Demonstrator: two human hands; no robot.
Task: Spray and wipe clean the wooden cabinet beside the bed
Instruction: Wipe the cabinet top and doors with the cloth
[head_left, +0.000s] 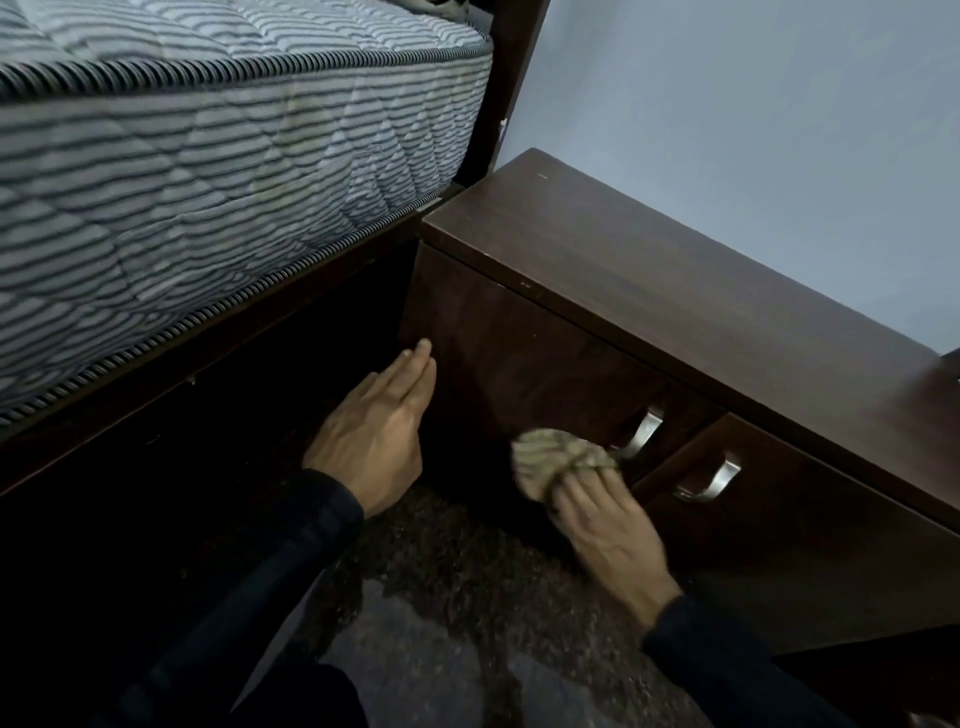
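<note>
Head view is giving me one dark wooden cabinet (675, 291) standing just beside the bed frame (218, 332), with a light wall (753, 104) behind it. I am counting two door fronts on the cabinet and two brushed metal handles: one (643, 432) on the nearer door, one (709, 482) on the door to its right. One striped, quilted mattress (208, 171) is lying on the frame, its lower edge overhanging near the cabinet's top corner.

Two hands are showing, both in dark sleeves. My right hand (602, 530) is gripping one bunched, pale patterned cloth (561, 460) with the fingers curled tight around it, and is pressing it against the nearer door front, right next to the first handle. The cloth is looking slightly blurred. My left hand (371, 431) is lying flat and fully open, holding nothing, fingers together and pointing at the cabinet's left front edge; whether the fingertips are touching the wood I cannot tell.

Dark speckled carpet (467, 597) is covering the floor below. Deep shadow is filling the gap between bed and cabinet.
</note>
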